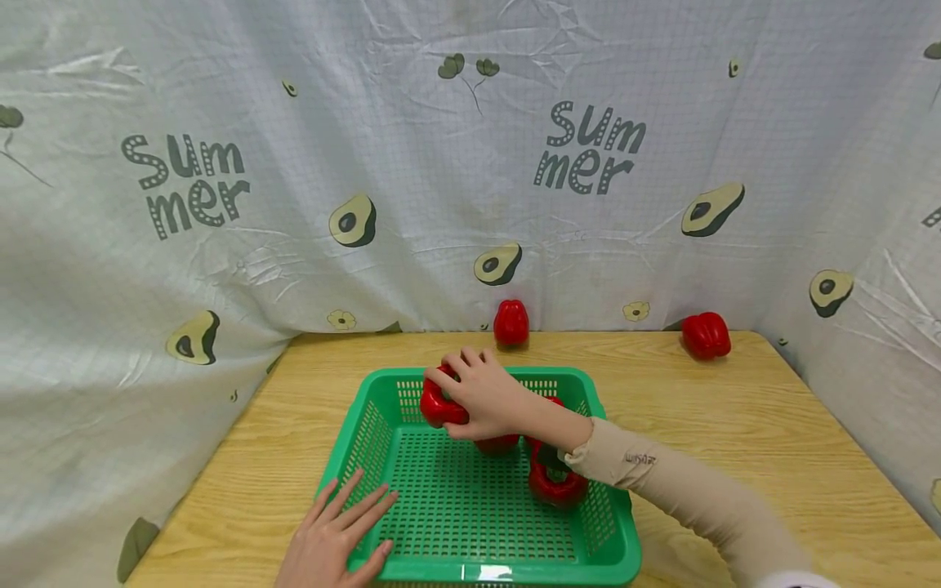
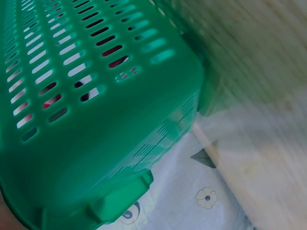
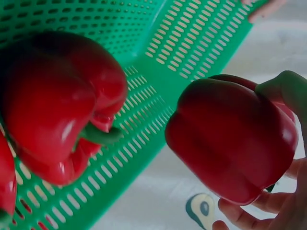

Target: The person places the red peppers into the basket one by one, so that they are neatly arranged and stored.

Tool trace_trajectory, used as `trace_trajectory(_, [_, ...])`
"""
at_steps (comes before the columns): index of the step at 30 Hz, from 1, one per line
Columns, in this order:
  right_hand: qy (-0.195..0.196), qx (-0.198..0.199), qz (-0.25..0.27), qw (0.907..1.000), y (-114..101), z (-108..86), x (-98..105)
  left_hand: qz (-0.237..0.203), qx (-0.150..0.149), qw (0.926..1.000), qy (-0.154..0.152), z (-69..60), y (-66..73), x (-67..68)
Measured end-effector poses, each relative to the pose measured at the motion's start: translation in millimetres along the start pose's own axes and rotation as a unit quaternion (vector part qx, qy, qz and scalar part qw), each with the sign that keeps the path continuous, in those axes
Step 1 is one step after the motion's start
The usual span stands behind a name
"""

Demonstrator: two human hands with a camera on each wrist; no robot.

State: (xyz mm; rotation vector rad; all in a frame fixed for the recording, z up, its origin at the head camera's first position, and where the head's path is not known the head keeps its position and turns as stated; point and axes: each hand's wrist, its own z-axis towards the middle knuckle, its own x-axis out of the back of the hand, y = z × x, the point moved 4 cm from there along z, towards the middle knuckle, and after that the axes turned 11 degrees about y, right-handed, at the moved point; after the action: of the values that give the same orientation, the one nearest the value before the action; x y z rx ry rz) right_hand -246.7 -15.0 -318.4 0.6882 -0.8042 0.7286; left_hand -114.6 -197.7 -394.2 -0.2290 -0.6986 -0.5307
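Note:
A red bell pepper (image 1: 437,402) is gripped by my right hand (image 1: 491,394) over the back part of a green plastic basket (image 1: 621,531). The right wrist view shows thumb and fingers around this held pepper (image 3: 230,139). Inside the basket, one red pepper (image 1: 556,486) lies at the right; another (image 1: 497,444) is partly hidden under my right hand. My forearm covers more red behind it. With fingers spread and straight, my left hand (image 1: 334,535) rests across the basket's left rim. The left wrist view is mostly filled by the basket's slotted side (image 2: 105,120).
Beyond the basket, a red pepper (image 1: 510,323) stands near the table's back edge. Another pepper (image 1: 706,336) lies at the back right corner. A printed white cloth (image 1: 426,147) hangs behind and beside the wooden table (image 1: 706,433).

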Motion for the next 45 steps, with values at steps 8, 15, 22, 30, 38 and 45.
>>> trace_trajectory(8, [-0.066, -0.013, -0.006, 0.9977, -5, 5.2, -23, -0.019, 0.058, 0.9964, -0.059, 8.4, 0.3, 2.2])
trace_trajectory(15, [-0.110, -0.021, 0.007, 0.9936, -10, 8.7, -39, -0.009, 0.090, 0.9936, -0.068, 17.2, -3.2, 2.6])
trace_trajectory(22, [-0.142, -0.024, -0.001, 0.9896, -14, 8.2, -52, -0.045, 0.140, 0.9821, -0.118, 18.5, -6.2, -1.9])
trace_trajectory(30, [-0.135, 0.023, -0.097, 0.9857, -15, 10.6, -65, -0.059, 0.150, 0.9783, -0.130, 19.1, -6.8, -3.6])
trace_trajectory(38, [-0.171, 0.021, -0.124, 0.9773, -18, 11.6, -71, -0.061, 0.160, 0.9745, -0.145, 19.5, -5.7, -2.8])
trace_trajectory(45, [-0.210, 0.020, -0.131, 0.9687, -24, 12.3, -71, -0.058, 0.157, 0.9749, -0.147, 19.5, -5.5, -2.6])
